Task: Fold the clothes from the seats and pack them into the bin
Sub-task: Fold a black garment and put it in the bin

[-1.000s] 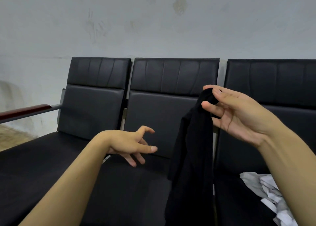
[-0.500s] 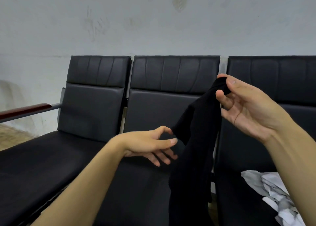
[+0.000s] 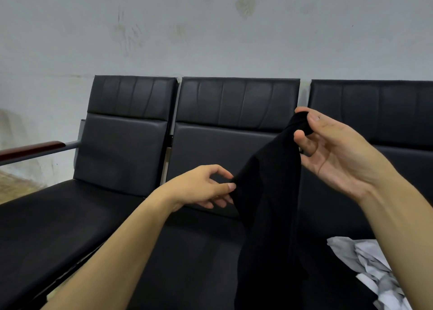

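A black garment (image 3: pixel 269 216) hangs in the air in front of the middle seat (image 3: pixel 187 258) of a row of black padded seats. My right hand (image 3: pixel 332 152) pinches its top corner between thumb and fingers, palm turned toward me. My left hand (image 3: pixel 203 187) has reached the garment's left edge lower down, and its thumb and forefinger close on the fabric there. A crumpled grey and white garment (image 3: pixel 365 270) lies on the right seat, partly behind my right forearm. No bin is in view.
The left seat (image 3: pixel 58 223) is bare, with a dark red wooden armrest (image 3: pixel 30 149) on a grey metal bar at its far side. A pale, stained wall (image 3: pixel 210 28) rises behind the seat backs.
My left hand moved right from above the middle seat to the garment's left edge and took hold of it. My right hand moved right with the top corner, spreading the fabric.
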Demonstrator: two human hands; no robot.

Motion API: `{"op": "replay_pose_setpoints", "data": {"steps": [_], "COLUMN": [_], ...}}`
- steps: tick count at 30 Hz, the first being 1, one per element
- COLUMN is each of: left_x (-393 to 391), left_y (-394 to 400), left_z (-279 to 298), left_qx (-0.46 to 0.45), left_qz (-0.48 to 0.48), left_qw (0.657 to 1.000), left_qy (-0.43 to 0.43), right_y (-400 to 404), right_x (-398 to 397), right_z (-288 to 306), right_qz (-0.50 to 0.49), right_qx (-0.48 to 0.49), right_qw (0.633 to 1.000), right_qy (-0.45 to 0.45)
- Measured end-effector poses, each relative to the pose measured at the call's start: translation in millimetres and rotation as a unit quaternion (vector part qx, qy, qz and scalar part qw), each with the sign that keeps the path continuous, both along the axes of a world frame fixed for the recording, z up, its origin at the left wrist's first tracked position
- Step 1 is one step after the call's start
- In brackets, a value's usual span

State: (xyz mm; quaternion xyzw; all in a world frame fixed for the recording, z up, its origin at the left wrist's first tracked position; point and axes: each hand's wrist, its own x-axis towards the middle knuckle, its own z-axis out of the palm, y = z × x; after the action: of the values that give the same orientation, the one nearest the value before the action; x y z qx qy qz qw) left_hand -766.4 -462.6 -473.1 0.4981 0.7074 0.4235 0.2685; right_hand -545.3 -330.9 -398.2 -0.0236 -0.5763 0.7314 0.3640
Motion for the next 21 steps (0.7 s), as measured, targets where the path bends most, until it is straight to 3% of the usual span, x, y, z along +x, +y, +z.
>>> {"op": "replay_pose_setpoints", "data": {"steps": [4,21], "left_x": [2,-16], "left_y": [-1,0], "left_z": [6,7], "left_qx": [-0.029,0.096], "left_qz": [-0.008,0.035], "left_qw": [0.998,0.992], "left_qy": [0.060,-0.080], "right_y": [-1,9], "right_x": [-2,4], "right_z": [-1,1], "right_qz": [0.000,-0.018], "right_qx": [0.007,0.005], "right_qw": [1.000,1.000], "right_qy": [-0.004,-0.001]}}
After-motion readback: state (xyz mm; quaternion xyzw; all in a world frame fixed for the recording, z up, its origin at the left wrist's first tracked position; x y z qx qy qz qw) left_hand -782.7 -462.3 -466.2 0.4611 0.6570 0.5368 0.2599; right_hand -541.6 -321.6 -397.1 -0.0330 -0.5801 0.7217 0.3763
